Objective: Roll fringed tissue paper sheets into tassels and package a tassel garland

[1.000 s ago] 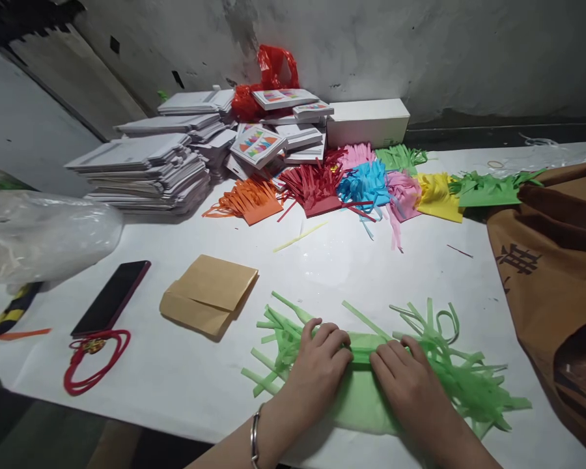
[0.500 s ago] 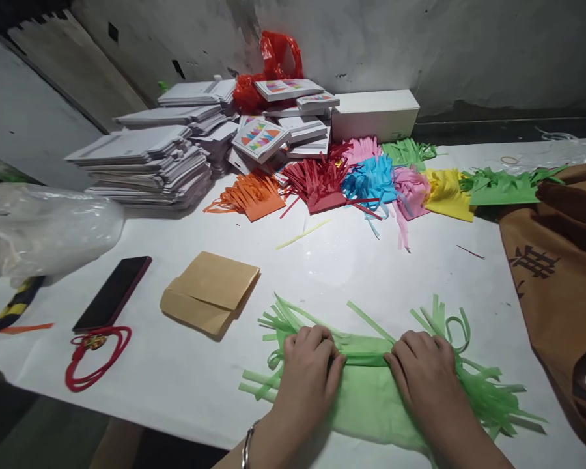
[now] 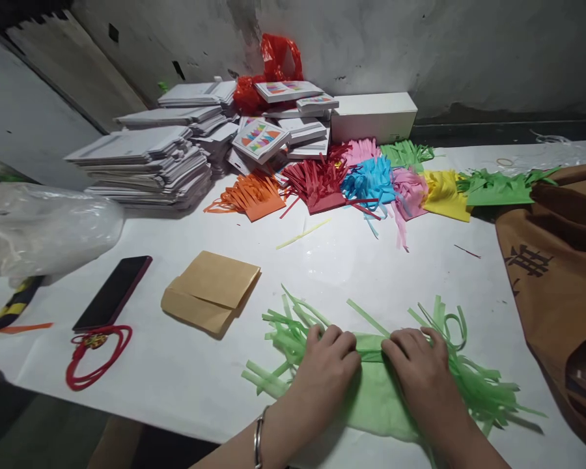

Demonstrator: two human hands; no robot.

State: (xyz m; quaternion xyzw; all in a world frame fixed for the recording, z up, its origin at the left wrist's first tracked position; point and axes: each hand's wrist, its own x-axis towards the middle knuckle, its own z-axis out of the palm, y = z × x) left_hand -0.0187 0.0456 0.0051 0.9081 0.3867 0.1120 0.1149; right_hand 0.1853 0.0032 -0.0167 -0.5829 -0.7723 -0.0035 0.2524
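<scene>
Green fringed paper (image 3: pixel 378 400), thin and slightly see-through, lies on the near side of your white worktop (image 3: pixel 176 371), right of centre, under both hands. From the left, you have crumpled clear plastic (image 3: pixel 53 228), then a dark phone (image 3: pixel 112 293) with a looped red cord (image 3: pixel 81 384) at its near end. Beyond them rise stacks of flat white packets (image 3: pixel 141 169), uneven at the edges. Next comes a folded sheet of plain brown paper (image 3: pixel 209 286). Far centre, white printed boxes (image 3: pixel 261 138) show coloured triangles; a glossy red plastic bag (image 3: pixel 249 96) sits behind them, a long white box (image 3: pixel 371 117) to their right, its small print illegible. Fringed bundles run rightward: orange (image 3: pixel 261 198), dark red (image 3: pixel 320 185), blue (image 3: pixel 371 181), pink (image 3: pixel 410 193), yellow (image 3: pixel 446 195) and green (image 3: pixel 501 190). Near, your left hand (image 3: pixel 329 371), with a metal bracelet (image 3: pixel 258 443) at its wrist, and your right hand (image 3: pixel 422 368) sit slightly apart, fingers curled down and clamped on the paper's folded band. Far right, a creased brown bag (image 3: pixel 542 319) bears a large dark character, too slanted to read surely.
</scene>
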